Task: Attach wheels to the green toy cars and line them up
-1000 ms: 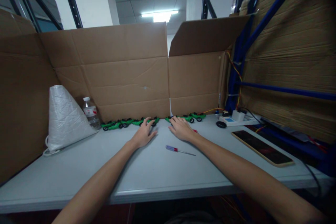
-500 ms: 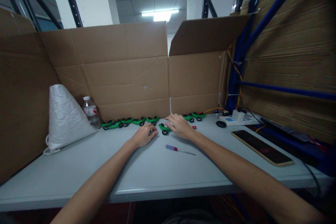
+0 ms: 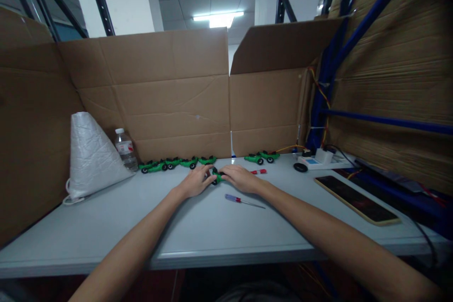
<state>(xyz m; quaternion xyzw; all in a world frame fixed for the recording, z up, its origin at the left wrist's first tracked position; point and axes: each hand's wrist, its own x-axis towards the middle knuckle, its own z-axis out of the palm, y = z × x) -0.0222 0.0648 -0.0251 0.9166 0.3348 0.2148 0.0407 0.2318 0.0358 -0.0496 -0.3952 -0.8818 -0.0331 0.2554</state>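
Observation:
A small green toy car (image 3: 217, 178) with black wheels sits on the table between my two hands. My left hand (image 3: 194, 181) has its thumb and fingers closed on the car's left end. From the other side, my right hand (image 3: 242, 178) grips the right end, its fingers covering part of the body. Just in front of the hands lies a screwdriver (image 3: 244, 201) with a purple and red handle, its shaft pointing right. Behind my right wrist a red-handled object (image 3: 261, 171) shows in part.
Several green toy cars (image 3: 170, 163) line the back left, and two more cars (image 3: 262, 156) stand back right. A white bag (image 3: 94, 160) and water bottle (image 3: 125, 148) are at left. A phone (image 3: 357, 199), power strip (image 3: 323, 161) and black ring (image 3: 300, 167) lie at right. Cardboard walls (image 3: 177, 99) enclose the table.
My right hand has come down and nearer, onto the toy car. My left hand has closed in from the left, and the car now sits between both hands, slightly further left.

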